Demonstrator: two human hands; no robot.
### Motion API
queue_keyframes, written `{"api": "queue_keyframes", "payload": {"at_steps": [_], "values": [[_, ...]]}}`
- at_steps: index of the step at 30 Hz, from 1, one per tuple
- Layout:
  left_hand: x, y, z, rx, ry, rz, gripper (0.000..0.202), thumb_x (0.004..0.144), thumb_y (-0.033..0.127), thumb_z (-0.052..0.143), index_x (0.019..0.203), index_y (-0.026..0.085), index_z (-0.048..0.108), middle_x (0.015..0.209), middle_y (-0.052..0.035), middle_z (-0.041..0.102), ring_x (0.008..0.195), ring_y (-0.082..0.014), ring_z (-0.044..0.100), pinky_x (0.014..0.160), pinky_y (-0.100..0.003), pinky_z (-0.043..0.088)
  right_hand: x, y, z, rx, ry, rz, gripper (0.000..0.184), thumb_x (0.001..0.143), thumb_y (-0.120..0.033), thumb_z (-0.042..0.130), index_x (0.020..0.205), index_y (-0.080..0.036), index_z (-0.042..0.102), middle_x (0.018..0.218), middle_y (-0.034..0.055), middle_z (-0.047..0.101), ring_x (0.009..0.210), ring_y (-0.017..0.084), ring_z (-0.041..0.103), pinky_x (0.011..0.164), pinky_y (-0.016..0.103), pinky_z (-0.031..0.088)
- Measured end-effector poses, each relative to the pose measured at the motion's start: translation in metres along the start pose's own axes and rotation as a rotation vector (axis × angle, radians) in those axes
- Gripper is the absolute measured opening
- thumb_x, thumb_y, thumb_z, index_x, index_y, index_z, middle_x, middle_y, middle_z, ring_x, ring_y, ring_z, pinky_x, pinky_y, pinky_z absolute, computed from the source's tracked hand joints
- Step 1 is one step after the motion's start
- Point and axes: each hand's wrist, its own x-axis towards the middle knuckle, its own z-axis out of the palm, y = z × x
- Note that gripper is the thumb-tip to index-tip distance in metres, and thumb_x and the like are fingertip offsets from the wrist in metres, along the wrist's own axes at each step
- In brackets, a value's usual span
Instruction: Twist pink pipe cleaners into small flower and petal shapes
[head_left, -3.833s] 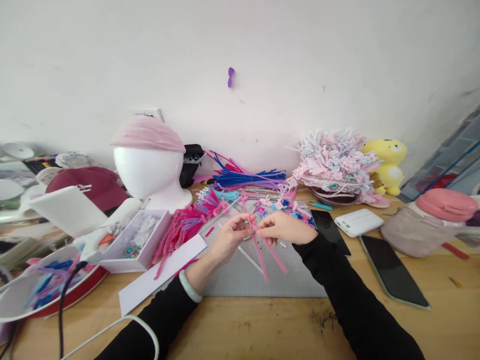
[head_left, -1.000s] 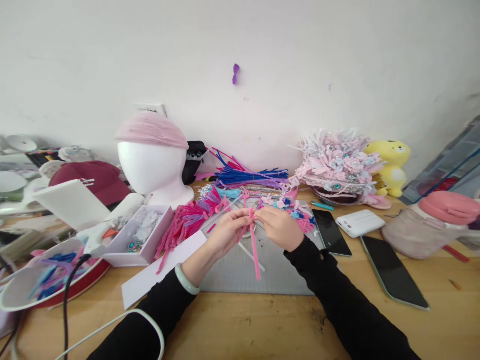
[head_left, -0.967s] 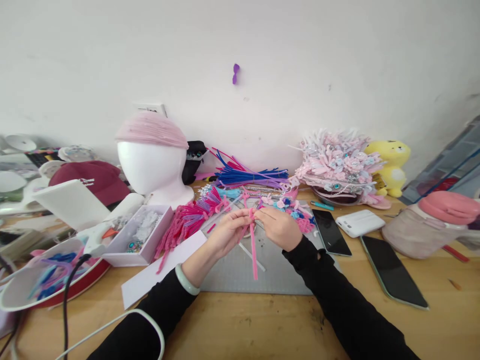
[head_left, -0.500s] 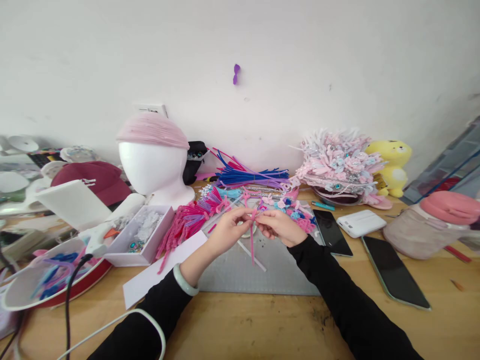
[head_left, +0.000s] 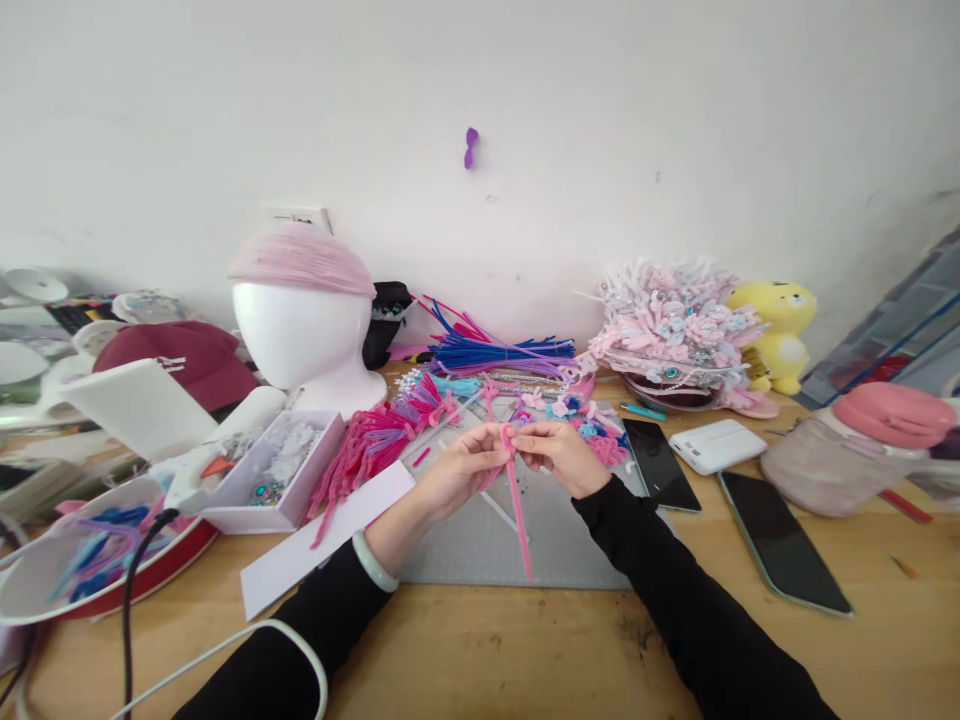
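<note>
In the head view, the left hand (head_left: 456,475) and right hand (head_left: 568,458) are pinching a pink fuzzy stem (head_left: 517,510) between their fingertips (head_left: 540,432). One strand is hanging below the fingertips; a gray mat (head_left: 465,555) is lying beneath them.

Soft, fairly bright light spread evenly across the frame, leaving faint shadows. The white mannequin head (head_left: 300,335), left of centre, was nearly washed out in front; the pink stem (head_left: 520,520) looked fairly sharp, while far-left clutter (head_left: 22,365) appeared stretched and blurred.
</note>
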Motion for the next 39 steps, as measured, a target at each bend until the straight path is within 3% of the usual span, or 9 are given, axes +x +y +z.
{"api": "queue_keyframes", "payload": {"at_steps": [8,14,16,22,27,29,34,39], "values": [[0.008,-0.004,-0.003,0.377,0.117,0.008,0.013,0.070,0.027,0.057,0.072,0.014,0.053,0.060,0.0031,0.051,0.052,-0.0066,0.043,0.052,-0.020,0.030,-0.003,0.015,0.002,0.083,0.162,-0.060,0.017,0.064,-0.030,0.060,0.061,-0.014,0.057,0.044,-0.0052,0.046,0.040,0.006,0.039,0.041,0.019,0.029],[0.007,-0.005,-0.002,0.645,0.029,-0.038,0.019,0.071,0.030,0.054,0.066,0.012,0.059,0.057,0.0014,0.051,0.055,-0.0088,0.042,0.055,-0.022,0.032,-0.003,0.022,0.002,0.072,0.069,0.037,0.020,0.062,-0.033,0.062,0.063,-0.014,0.056,0.046,-0.0051,0.049,0.040,0.006,0.042,0.042,0.019,0.034],[0.007,-0.005,-0.003,0.609,0.037,-0.072,0.020,0.071,0.030,0.054,0.066,0.012,0.060,0.058,0.0008,0.052,0.054,-0.0088,0.044,0.055,-0.022,0.033,-0.003,0.022,0.001,0.065,0.064,0.035,0.021,0.061,-0.033,0.063,0.059,-0.014,0.055,0.046,-0.0048,0.049,0.040,0.006,0.044,0.042,0.019,0.035],[0.004,-0.008,-0.011,0.151,-0.004,-0.306,0.021,0.073,0.029,0.052,0.078,0.010,0.061,0.075,-0.0084,0.061,0.066,-0.0130,0.055,0.064,-0.025,0.041,-0.002,0.025,-0.001,0.169,0.079,-0.024,0.021,0.064,-0.033,0.062,0.060,-0.014,0.055,0.050,-0.0032,0.053,0.042,0.007,0.048,0.046,0.021,0.039],[0.003,-0.013,-0.015,0.001,-0.041,-0.350,0.015,0.067,0.019,0.058,0.080,0.012,0.061,0.073,-0.0069,0.061,0.064,-0.0125,0.057,0.065,-0.025,0.042,-0.003,0.024,-0.001,0.164,0.083,-0.058,0.017,0.063,-0.029,0.063,0.063,-0.014,0.056,0.050,-0.0038,0.054,0.042,0.006,0.048,0.046,0.020,0.040],[0.004,-0.014,-0.016,0.039,-0.020,-0.339,0.013,0.066,0.019,0.059,0.076,0.012,0.061,0.067,-0.0044,0.060,0.056,-0.0098,0.054,0.060,-0.023,0.042,-0.004,0.022,-0.001,0.141,0.077,-0.060,0.017,0.062,-0.028,0.064,0.065,-0.013,0.056,0.051,-0.0038,0.054,0.043,0.006,0.048,0.046,0.021,0.040],[0.006,-0.005,-0.015,0.395,0.013,-0.217,0.013,0.064,0.023,0.061,0.071,0.012,0.061,0.065,-0.0019,0.058,0.054,-0.0093,0.051,0.054,-0.021,0.038,-0.004,0.020,-0.005,0.049,0.011,0.020,0.020,0.059,-0.030,0.065,0.065,-0.012,0.056,0.051,-0.0034,0.055,0.044,0.007,0.050,0.046,0.021,0.041],[0.004,0.002,-0.011,0.552,-0.024,-0.184,0.016,0.065,0.029,0.059,0.072,0.014,0.060,0.060,0.0009,0.055,0.052,-0.0092,0.047,0.049,-0.021,0.032,-0.003,0.025,-0.012,-0.117,-0.016,0.071,0.025,0.063,-0.036,0.061,0.060,-0.012,0.054,0.044,-0.0033,0.053,0.038,0.007,0.047,0.040,0.020,0.037]]}}
